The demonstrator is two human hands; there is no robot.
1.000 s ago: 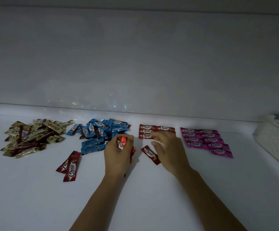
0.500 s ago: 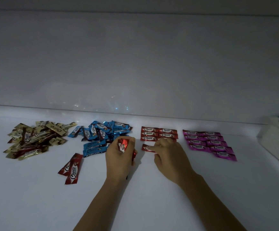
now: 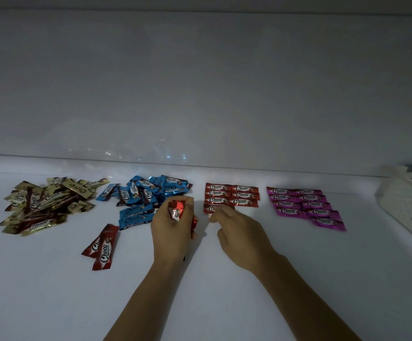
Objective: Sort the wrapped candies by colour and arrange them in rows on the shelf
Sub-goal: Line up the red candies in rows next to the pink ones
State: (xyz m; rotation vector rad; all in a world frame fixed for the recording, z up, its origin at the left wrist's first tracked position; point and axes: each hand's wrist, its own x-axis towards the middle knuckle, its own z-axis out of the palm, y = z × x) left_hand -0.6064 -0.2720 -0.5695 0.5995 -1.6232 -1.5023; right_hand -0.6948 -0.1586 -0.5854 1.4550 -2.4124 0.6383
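The left grip clutches spare red candies. The right grip touches one red candy, though I cannot tell whether it pinches it. A heavy nudge could skew the red rows.

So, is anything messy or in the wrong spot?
Yes. Two red candies lie crooked and overlapping in front of the blue pile, away from the neat red rows. The blue pile and the gold pile are jumbled heaps, and the gold pile has darker wrappers mixed in.

basket — cut by right edge; fourth-row red candy — half under right hand
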